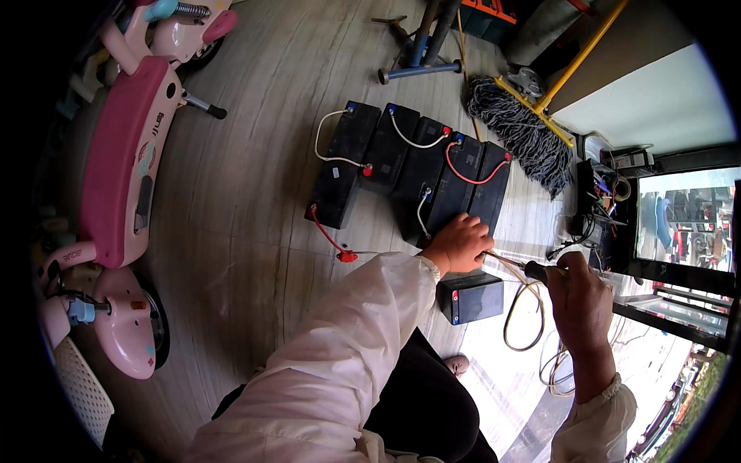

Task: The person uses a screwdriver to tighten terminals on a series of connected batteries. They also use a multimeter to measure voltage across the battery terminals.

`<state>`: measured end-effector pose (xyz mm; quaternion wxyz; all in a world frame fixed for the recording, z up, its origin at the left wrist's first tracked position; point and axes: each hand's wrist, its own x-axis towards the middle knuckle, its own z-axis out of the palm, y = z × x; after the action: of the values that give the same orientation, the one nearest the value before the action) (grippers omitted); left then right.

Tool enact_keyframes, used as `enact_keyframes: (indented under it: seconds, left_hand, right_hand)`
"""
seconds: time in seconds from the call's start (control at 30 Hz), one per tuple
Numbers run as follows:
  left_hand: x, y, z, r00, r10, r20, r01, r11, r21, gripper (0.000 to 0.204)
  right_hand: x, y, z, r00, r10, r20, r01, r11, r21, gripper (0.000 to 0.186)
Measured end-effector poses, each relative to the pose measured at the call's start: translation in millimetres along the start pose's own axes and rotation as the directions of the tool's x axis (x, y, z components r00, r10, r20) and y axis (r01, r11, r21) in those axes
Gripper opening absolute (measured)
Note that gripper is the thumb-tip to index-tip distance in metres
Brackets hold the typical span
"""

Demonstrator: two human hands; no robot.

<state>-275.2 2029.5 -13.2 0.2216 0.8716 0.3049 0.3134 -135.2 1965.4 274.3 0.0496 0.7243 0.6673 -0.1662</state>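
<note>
Several black batteries [370, 147] stand grouped on the floor, linked by white cables [333, 158] and red cables [471, 177]. My left hand [459, 245] has its fingers curled at the near end of the right-hand batteries, where a yellowish cable end runs; what they hold is hidden. My right hand [579, 301] grips a screwdriver [536, 271] with a dark handle, its shaft pointing at my left fingertips. A separate battery [471, 301] sits just below my left hand. A red connector [346, 255] lies left of it, and loops of cable [525, 324] lie to the right.
A pink scooter [123, 162] stands at the left. Beyond the batteries are a blue metal stand [421, 71], a yellow-handled mop [509, 131] and a metal cylinder [540, 31]. A box of tools and wires [598, 197] lies at the right beside a glass door [687, 216].
</note>
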Motion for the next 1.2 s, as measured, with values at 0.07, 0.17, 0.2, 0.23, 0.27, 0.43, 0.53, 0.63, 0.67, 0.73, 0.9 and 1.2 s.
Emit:
enact_keyframes:
  seconds: [0.07, 0.17, 0.2, 0.23, 0.27, 0.43, 0.53, 0.63, 0.67, 0.73, 0.9, 1.2]
  left_hand:
    - [2, 1, -1, 1.000, 0.006, 0.003, -0.006, 1.000, 0.019, 0.012]
    - [2, 2, 0, 1.000, 0.009, -0.017, -0.009, 1.000, 0.003, 0.012]
    - [1, 2, 1, 1.000, 0.007, -0.024, -0.007, 1.000, -0.006, 0.013]
    - [0, 2, 2, 1.000, 0.006, -0.022, -0.007, 1.000, -0.008, 0.013]
    - [0, 0, 1, 1.000, 0.006, -0.020, -0.006, 1.000, -0.005, 0.013]
    - [5, 4, 0, 1.000, -0.008, 0.020, 0.008, 1.000, 0.013, 0.011]
    - [1, 2, 1, 1.000, -0.004, 0.007, 0.004, 1.000, 0.013, 0.012]
    - [2, -1, 0, 1.000, 0.013, -0.008, -0.013, 1.000, 0.024, 0.013]
    - [3, 1, 2, 1.000, 0.015, 0.000, -0.015, 1.000, 0.025, 0.013]
    - [2, 1, 3, 1.000, 0.012, 0.006, -0.012, 1.000, 0.029, 0.013]
    - [1, -1, 0, 1.000, 0.004, -0.013, -0.004, 1.000, 0.018, 0.013]
    - [1, 0, 1, 1.000, -0.001, -0.010, 0.001, 1.000, 0.031, 0.012]
  right_hand:
    - [2, -4, 1, 0.994, 0.066, -0.088, -0.059, 0.995, 0.077, 0.025]
    - [4, -7, 0, 0.920, -0.263, -0.291, 0.300, 0.950, 0.091, 0.022]
    - [2, -9, -2, 0.945, -0.243, -0.218, 0.258, 0.965, 0.042, 0.020]
    - [2, -6, 0, 0.976, -0.148, -0.159, 0.153, 0.988, 0.022, 0.020]
    - [3, -3, 4, 0.993, -0.053, -0.104, 0.053, 0.999, -0.001, 0.020]
    - [-2, -7, -4, 0.970, -0.115, -0.214, 0.160, 0.965, 0.208, 0.031]
    - [-2, -2, -2, 0.995, -0.104, -0.003, 0.104, 0.991, 0.079, 0.039]
    - [2, -1, -4, 0.999, -0.001, 0.035, 0.004, 0.996, -0.086, 0.034]
    - [0, -1, -4, 0.999, -0.048, -0.016, 0.047, 0.998, -0.047, 0.030]
    - [0, -4, -2, 0.966, -0.194, -0.170, 0.210, 0.974, 0.082, 0.021]
    - [1, -1, 0, 0.999, 0.039, 0.031, -0.037, 0.997, -0.066, 0.025]
    - [-2, -15, 3, 0.966, -0.195, -0.170, 0.195, 0.981, -0.013, 0.023]
